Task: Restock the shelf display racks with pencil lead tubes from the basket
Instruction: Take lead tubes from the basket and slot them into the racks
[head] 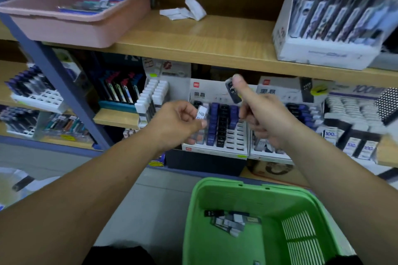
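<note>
The left hand (178, 122) pinches a white-labelled HB lead tube (202, 113) between thumb and fingers, just in front of the left display rack (238, 139), whose slots are partly filled. The right hand (266, 118) clamps a black lead tube (232, 91) under its raised thumb, above that rack. Its other fingers are curled, possibly round more tubes, but blur hides this. Below, the green basket (206, 243) holds a small heap of spare tubes (230, 221). A 2nd rack (288, 92) stands just beside the 1st.
</note>
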Available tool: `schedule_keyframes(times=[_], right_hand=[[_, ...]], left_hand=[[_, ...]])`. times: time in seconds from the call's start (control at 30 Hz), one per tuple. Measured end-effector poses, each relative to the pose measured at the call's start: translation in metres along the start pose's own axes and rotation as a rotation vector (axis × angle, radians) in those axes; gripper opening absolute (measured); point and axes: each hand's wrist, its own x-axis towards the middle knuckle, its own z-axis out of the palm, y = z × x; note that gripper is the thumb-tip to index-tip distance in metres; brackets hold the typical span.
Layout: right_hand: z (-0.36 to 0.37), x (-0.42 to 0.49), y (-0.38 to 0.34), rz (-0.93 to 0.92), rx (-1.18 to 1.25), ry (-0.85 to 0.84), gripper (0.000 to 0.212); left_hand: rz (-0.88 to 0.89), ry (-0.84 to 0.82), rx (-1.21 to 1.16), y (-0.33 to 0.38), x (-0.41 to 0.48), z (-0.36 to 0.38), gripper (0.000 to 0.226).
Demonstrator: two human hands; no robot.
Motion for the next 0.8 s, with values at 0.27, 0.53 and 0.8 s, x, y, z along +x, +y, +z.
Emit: schedule_keyframes(times=[0.27,0.53,0.8], right_hand=[[-0.036,0.003,0.031,0.042,-0.003,0.018,0.049],[-0.054,0.005,0.051,0.123,0.114,-0.098,0.059],[-0.065,0.000,0.069,0.181,0.141,-0.182,0.025]], left_hand=[[0.028,0.005,0.147,0.003,0.025,0.032,0.009],[0.082,0.025,0.027,0.010,0.043,0.063,0.019],[0.166,0.109,0.179,0.003,0.063,0.082,0.010]])
